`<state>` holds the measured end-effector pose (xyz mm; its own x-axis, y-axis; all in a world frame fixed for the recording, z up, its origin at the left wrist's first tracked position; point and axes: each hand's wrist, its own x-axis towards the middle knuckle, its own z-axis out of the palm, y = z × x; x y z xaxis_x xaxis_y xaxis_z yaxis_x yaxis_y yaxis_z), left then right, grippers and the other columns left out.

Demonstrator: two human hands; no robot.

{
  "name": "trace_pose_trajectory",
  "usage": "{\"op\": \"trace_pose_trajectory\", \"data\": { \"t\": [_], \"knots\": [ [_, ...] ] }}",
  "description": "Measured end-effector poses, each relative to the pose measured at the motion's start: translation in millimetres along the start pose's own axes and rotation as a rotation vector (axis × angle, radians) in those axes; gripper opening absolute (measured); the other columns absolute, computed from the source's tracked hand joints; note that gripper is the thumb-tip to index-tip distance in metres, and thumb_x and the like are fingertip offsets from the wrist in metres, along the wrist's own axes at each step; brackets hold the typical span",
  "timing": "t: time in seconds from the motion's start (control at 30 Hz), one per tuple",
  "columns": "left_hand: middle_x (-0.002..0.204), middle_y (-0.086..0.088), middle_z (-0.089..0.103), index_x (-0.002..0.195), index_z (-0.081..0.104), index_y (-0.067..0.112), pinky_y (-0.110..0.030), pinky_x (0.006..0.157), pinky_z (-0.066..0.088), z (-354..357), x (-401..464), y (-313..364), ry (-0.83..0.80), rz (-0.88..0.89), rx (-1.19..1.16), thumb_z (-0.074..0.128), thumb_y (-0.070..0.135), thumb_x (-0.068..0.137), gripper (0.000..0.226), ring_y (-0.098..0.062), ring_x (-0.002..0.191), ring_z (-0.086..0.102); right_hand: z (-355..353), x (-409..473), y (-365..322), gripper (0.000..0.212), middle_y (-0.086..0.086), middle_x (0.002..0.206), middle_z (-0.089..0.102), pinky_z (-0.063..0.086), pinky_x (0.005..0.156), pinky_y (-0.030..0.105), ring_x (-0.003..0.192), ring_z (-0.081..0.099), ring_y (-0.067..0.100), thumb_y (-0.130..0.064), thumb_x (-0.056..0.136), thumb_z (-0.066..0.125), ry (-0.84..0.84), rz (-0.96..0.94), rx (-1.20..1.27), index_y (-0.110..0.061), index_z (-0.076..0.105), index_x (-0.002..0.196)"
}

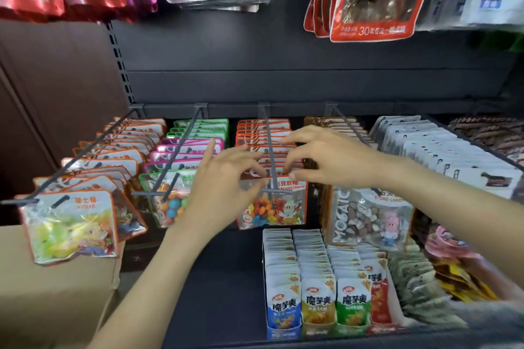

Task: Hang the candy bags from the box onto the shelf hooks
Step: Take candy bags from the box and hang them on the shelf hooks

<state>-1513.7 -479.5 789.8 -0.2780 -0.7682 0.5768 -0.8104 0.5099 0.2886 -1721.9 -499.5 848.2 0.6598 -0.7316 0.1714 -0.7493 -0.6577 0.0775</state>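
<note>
A clear, orange-edged jelly bean candy bag (279, 211) hangs at the front end of the middle shelf hook (268, 139), in front of a row of the same bags. My left hand (224, 181) pinches the bag's top left corner. My right hand (329, 159) pinches its top right corner, beside the hook's tip. The cardboard box (56, 300) stands at the lower left; its inside is out of view.
Neighbouring hooks carry yellow candy bags (73, 224) on the left, green and pink-edged bags (170, 201), stone candy bags (371, 218) and white packets (442, 156) on the right. Display cartons of small snack packs (320, 303) stand on the shelf below. Larger bags hang overhead.
</note>
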Motion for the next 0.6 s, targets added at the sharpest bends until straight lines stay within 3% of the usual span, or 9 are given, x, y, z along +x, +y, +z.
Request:
{"op": "trace_pose_trajectory", "data": {
  "t": [0.1, 0.27, 0.33, 0.4, 0.5, 0.6],
  "knots": [
    [0.118, 0.005, 0.068, 0.081, 0.072, 0.022, -0.043, 0.118, 0.003, 2, 4, 2, 0.014, -0.017, 0.039, 0.075, 0.021, 0.079, 0.004, -0.018, 0.125, 0.053, 6, 4, -4, 0.020, -0.001, 0.146, 0.046, 0.033, 0.109, 0.038, 0.137, 0.034, 0.018, -0.040, 0.094, 0.057, 0.040, 0.006, -0.058, -0.028, 0.071, 0.103],
    [0.114, 0.006, 0.070, 0.083, 0.071, 0.023, -0.043, 0.119, 0.004, 7, 8, 0, 0.032, 0.020, 0.113, 0.073, 0.026, 0.081, 0.004, -0.016, 0.122, 0.055, 9, 6, -8, 0.019, 0.000, 0.147, 0.044, 0.034, 0.109, 0.038, 0.138, 0.033, 0.018, -0.036, 0.095, 0.057, 0.038, 0.038, -0.089, -0.026, 0.071, 0.102],
    [0.113, 0.005, 0.070, 0.086, 0.071, 0.022, -0.043, 0.118, 0.008, 6, 7, 2, 0.037, 0.028, 0.109, 0.072, 0.024, 0.082, 0.005, -0.017, 0.121, 0.056, 8, 5, -8, 0.019, -0.001, 0.146, 0.046, 0.035, 0.108, 0.038, 0.136, 0.034, 0.018, -0.036, 0.095, 0.056, 0.040, 0.042, -0.079, -0.026, 0.071, 0.101],
    [0.110, 0.003, 0.071, 0.093, 0.071, 0.021, -0.044, 0.116, 0.022, 1, 1, 5, 0.062, 0.041, 0.079, 0.071, 0.021, 0.083, 0.010, -0.018, 0.116, 0.059, 3, 1, -7, 0.021, -0.004, 0.143, 0.049, 0.035, 0.106, 0.037, 0.133, 0.038, 0.016, -0.039, 0.095, 0.055, 0.063, 0.053, -0.046, -0.027, 0.070, 0.102],
    [0.105, 0.006, 0.071, 0.100, 0.070, 0.021, -0.039, 0.092, 0.052, -21, -16, 12, 0.148, 0.050, 0.061, 0.063, 0.023, 0.086, 0.016, -0.016, 0.107, 0.062, -11, -6, -2, 0.022, -0.009, 0.135, 0.055, 0.039, 0.100, 0.034, 0.125, 0.045, 0.013, -0.040, 0.096, 0.053, 0.130, 0.078, -0.011, -0.029, 0.070, 0.104],
    [0.102, 0.008, 0.070, 0.103, 0.070, 0.023, -0.029, 0.079, 0.051, -56, -34, 17, 0.252, 0.082, 0.116, 0.050, 0.032, 0.088, 0.026, -0.011, 0.101, 0.061, -26, -6, 1, 0.024, -0.012, 0.127, 0.060, 0.046, 0.094, 0.037, 0.115, 0.054, 0.010, -0.040, 0.095, 0.052, 0.206, 0.089, 0.033, -0.031, 0.067, 0.111]
  ]
}}
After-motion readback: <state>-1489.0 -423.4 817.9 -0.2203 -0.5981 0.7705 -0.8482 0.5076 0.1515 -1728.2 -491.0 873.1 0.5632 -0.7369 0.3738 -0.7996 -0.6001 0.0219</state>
